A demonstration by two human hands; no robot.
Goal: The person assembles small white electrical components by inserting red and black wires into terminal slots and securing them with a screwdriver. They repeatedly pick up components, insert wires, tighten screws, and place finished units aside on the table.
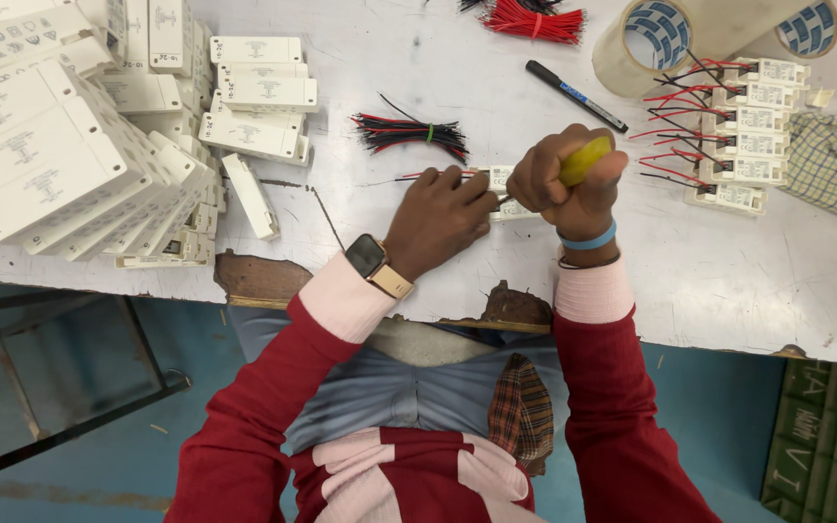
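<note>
Red sleeves with pink cuffs (346,300) fill the near view, reaching out over the chipped bench (728,281) edge. The right hand (573,184) is fisted tight round a yellow-green screwdriver handle (585,158), its tip down at a small white module (501,179) that lies on the bench between the two hands. The left hand (438,218), a watch (370,257) at its wrist, is curled with its fingertips pinning the module and its thin red and black wires (428,175). The fingers sit just beside the tip, so a slip off the screw would likely jab them or skid the module away. A hard twist could pinch or pull the wires loose. Beyond, a wire bundle (414,133) lies near; a sleeve sweep might drag it, or nudge the stack of white boxes (99,165) at left. Finished modules (743,136), tape (656,39) and a marker (573,95) lie right
</note>
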